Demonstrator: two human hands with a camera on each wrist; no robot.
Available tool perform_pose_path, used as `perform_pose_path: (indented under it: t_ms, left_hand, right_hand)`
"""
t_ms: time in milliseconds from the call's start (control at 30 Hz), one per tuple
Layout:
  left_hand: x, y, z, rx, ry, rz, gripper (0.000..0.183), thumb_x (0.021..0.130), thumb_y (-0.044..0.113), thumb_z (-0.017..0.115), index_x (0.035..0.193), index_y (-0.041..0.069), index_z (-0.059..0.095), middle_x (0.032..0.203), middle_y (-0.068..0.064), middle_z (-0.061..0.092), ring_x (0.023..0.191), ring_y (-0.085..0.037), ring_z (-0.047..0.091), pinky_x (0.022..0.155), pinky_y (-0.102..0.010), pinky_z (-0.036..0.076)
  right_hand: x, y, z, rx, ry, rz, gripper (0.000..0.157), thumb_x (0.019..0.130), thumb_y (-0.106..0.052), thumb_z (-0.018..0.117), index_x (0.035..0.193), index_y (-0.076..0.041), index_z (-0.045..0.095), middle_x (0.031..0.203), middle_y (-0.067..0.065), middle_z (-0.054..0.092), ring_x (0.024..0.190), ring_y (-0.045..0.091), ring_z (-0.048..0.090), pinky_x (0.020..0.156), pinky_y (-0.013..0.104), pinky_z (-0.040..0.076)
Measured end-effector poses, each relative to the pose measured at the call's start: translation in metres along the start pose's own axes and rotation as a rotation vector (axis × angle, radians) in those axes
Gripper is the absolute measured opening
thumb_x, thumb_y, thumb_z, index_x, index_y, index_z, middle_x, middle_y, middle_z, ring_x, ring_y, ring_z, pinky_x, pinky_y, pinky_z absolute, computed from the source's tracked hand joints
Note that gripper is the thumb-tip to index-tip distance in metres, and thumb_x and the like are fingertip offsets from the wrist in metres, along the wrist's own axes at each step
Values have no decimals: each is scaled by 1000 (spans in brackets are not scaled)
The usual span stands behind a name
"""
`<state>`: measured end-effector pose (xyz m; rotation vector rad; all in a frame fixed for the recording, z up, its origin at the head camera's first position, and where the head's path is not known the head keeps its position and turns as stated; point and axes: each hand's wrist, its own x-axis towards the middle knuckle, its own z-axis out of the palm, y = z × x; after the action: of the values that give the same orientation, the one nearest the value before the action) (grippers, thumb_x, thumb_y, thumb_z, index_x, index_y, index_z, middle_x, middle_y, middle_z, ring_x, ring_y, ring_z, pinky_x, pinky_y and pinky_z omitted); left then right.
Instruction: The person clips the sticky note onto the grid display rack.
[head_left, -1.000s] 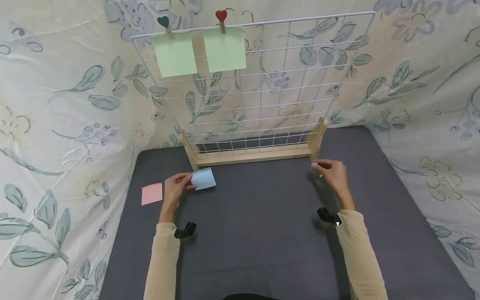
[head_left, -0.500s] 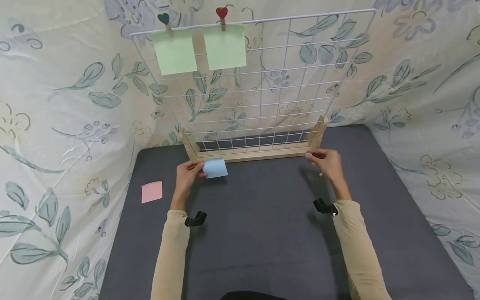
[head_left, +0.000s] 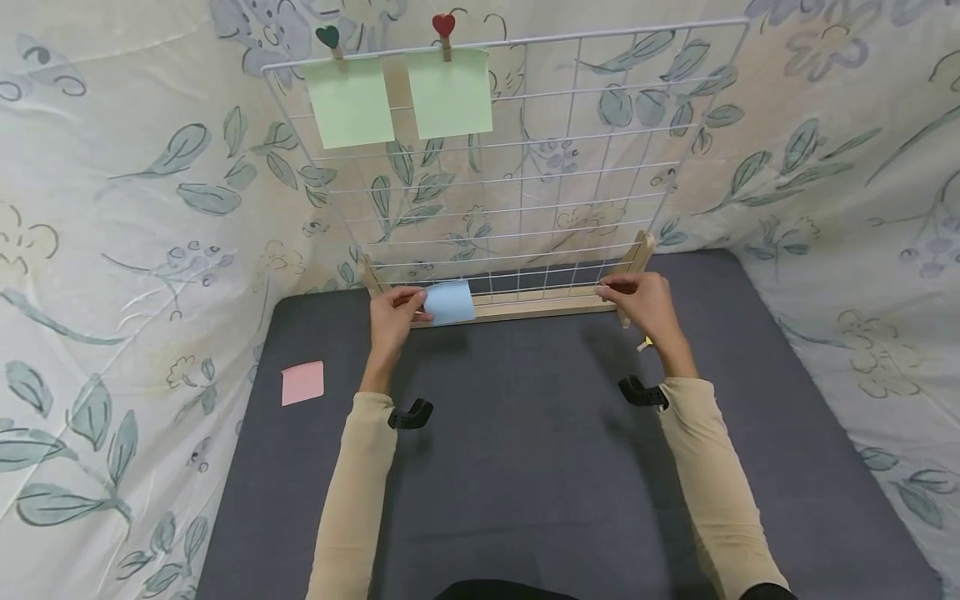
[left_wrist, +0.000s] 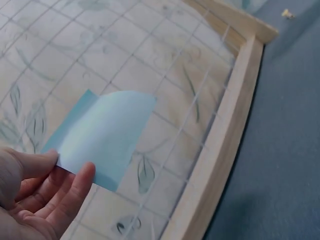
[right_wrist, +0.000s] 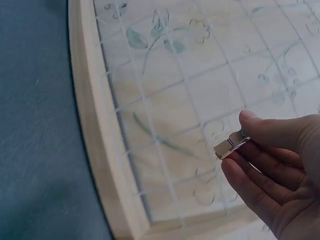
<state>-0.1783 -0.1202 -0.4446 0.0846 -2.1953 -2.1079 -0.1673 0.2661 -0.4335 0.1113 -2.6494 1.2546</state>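
Observation:
My left hand (head_left: 393, 323) pinches a light blue paper note (head_left: 450, 302) by its left edge, in front of the lower left part of the white wire grid (head_left: 558, 158). In the left wrist view the note (left_wrist: 107, 135) bows slightly between thumb and fingers. Near the grid's lower right end, my right hand (head_left: 647, 310) pinches a small wooden clothespin (right_wrist: 231, 145) between thumb and fingertips. Two green notes hang from the grid's top wire: one (head_left: 348, 104) under a clothespin with a green heart (head_left: 327, 37), the other (head_left: 452, 96) under one with a red heart (head_left: 444, 26).
The grid stands in a wooden base (head_left: 540, 311) at the back of the dark table (head_left: 517, 467). A pink note (head_left: 302, 383) lies at the left. Another clothespin with a yellow part (head_left: 645, 342) lies partly behind the right hand. Flowered cloth (head_left: 135, 208) surrounds the table.
My left hand has carried the blue note forward and right, from over the table to before the grid. My right hand has moved forward and slightly left with its clothespin, exposing the yellow one.

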Motion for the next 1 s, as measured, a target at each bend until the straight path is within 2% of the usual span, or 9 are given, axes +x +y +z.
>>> perform_pose_path:
  t_ms: [100,267,533,633,767,1000]
  left_hand:
    - [2,6,8,-1,11,40,23,93,6,67,109,-11,67,90,-15,62,64,-17,64,74,-51,61]
    - [5,14,18,-21,15,59,21,93,5,67,107,-11,68,87,-12,63,63,-16,63,72,-49,61]
    - [8,32,31,-13,-8,95,21,93,7,67,105,-10,68,84,-12,62,61,-16,63,66,-36,63]
    - [8,39,33,-16,-21,90,20,94,6,67,105,-10,68,85,-14,63,63,-17,64,68,-38,64]
    - [9,47,37,8,-33,95,21,94,7,66,106,-10,67,91,-17,65,65,-16,66,70,-40,63]
    - [12,60,40,33,-45,118,21,95,6,65,108,-11,67,99,-23,66,69,-14,67,71,-42,63]
  right_hand:
    - [5,-12,0,10,-7,-16,24,91,-17,73,107,0,74,101,20,72,89,32,70,79,48,59]
    - [14,-30,-3,12,0,-75,25,91,-16,72,109,2,73,101,21,72,90,34,70,79,49,59]
    - [26,-52,-6,31,12,-85,26,90,-17,73,111,-1,73,105,18,72,93,30,70,80,43,59]
    - [28,-60,-8,56,20,-98,26,89,-18,74,110,-1,74,105,17,72,92,29,70,78,27,58]
    - [32,-70,-9,68,26,-108,25,89,-19,75,107,-2,75,105,16,72,90,27,70,68,11,50]
    - [38,-83,-11,71,16,-108,26,89,-21,74,108,-2,75,103,16,73,90,28,70,70,15,52]
